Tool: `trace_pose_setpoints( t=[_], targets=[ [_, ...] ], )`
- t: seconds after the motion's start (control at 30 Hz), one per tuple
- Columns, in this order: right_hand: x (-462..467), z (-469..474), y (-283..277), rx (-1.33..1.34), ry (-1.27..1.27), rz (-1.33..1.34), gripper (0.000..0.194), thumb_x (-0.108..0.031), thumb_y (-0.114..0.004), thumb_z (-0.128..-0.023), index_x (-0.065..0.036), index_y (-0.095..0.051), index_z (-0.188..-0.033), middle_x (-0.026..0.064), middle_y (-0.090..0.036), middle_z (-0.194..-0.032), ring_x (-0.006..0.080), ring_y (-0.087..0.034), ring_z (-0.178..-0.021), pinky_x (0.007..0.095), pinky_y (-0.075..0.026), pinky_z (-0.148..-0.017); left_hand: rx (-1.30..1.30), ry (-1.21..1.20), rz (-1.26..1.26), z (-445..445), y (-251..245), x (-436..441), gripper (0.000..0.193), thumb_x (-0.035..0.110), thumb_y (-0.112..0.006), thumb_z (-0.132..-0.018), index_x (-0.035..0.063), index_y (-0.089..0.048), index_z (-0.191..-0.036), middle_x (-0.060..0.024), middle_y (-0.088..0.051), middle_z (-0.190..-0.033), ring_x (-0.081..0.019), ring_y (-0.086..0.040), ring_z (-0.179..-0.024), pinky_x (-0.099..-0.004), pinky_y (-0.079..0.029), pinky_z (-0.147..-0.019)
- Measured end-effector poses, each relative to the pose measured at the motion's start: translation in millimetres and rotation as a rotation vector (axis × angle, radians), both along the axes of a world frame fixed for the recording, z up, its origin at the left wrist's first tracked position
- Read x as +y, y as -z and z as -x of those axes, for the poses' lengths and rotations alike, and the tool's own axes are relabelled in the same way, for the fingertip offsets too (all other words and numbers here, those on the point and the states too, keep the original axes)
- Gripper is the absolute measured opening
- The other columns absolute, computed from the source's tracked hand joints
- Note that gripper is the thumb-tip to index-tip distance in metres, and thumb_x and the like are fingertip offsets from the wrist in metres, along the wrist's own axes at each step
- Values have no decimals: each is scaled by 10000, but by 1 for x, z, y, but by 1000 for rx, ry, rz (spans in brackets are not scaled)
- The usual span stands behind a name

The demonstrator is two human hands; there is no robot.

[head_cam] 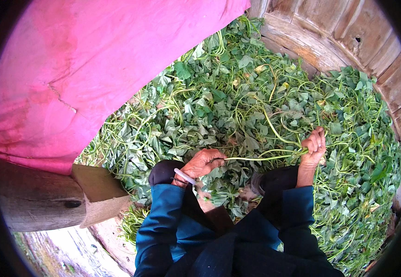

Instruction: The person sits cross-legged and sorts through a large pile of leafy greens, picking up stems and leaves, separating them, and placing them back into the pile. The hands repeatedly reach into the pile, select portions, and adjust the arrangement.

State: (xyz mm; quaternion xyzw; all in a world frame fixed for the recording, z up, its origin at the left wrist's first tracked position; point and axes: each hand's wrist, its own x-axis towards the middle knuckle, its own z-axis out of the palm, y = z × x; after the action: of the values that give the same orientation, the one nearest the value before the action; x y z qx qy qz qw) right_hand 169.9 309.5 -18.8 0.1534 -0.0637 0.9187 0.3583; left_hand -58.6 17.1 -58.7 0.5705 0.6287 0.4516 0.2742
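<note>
Green leafy vine stems [262,157] stretch between my two hands above my lap. My left hand [204,162], with a pale bangle and a dark cord at the wrist, pinches one end of a long stem. A few stems come together in my right hand [314,145], whose fingers are curled around them. One thicker stem [273,126] curves up and away from that hand towards the pile. Beneath and around both hands spreads a thick heap of cut leafy vines [214,104], some leaves wilted or yellow.
A pink sheet [82,62] with a tear hangs at the upper left, over a thick wooden beam [41,197]. Wooden plank walls [328,38] border the heap at the upper right. A small bundle of stems [134,223] lies left of my knees.
</note>
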Motion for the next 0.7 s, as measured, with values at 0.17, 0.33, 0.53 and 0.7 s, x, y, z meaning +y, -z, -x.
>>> trace_pose_setpoints(
  t=[0.17,0.33,0.53,0.7],
  targets=[
    [0,1,2,-96,83,-46,241,-157,-329,-971,45,-459,-993,-10,-346,-568,58,-243,-384,201,-185,-313,117,-41,9,-1,-4,-2,135,103,-570,-792,28,-633,-885,-122,-612,-798,-295,-586,-744,-360,-462,-667],
    [-17,13,-2,-231,20,-204,199,-162,-409,-945,11,-479,-1016,-27,-382,-577,40,-250,-389,192,-182,-315,366,-424,80,-7,0,1,113,136,-555,-740,37,-609,-752,-164,-615,-719,-359,-594,-643,-438,-475,-583],
    [-53,29,-10,-291,-213,-432,179,-157,-437,-930,11,-494,-958,-34,-324,-495,47,-211,-355,212,-153,-311,262,-910,107,6,13,11,182,182,-518,-787,26,-591,-729,-204,-616,-698,-393,-596,-629,-454,-478,-595],
    [-63,40,-17,-232,-275,-504,222,-169,-437,-922,30,-519,-977,-53,-268,-461,54,-222,-368,229,-181,-353,-191,-1012,-103,18,15,6,214,158,-501,-788,-4,-639,-810,-135,-612,-635,-213,-578,-585,-321,-453,-580]
  ],
)
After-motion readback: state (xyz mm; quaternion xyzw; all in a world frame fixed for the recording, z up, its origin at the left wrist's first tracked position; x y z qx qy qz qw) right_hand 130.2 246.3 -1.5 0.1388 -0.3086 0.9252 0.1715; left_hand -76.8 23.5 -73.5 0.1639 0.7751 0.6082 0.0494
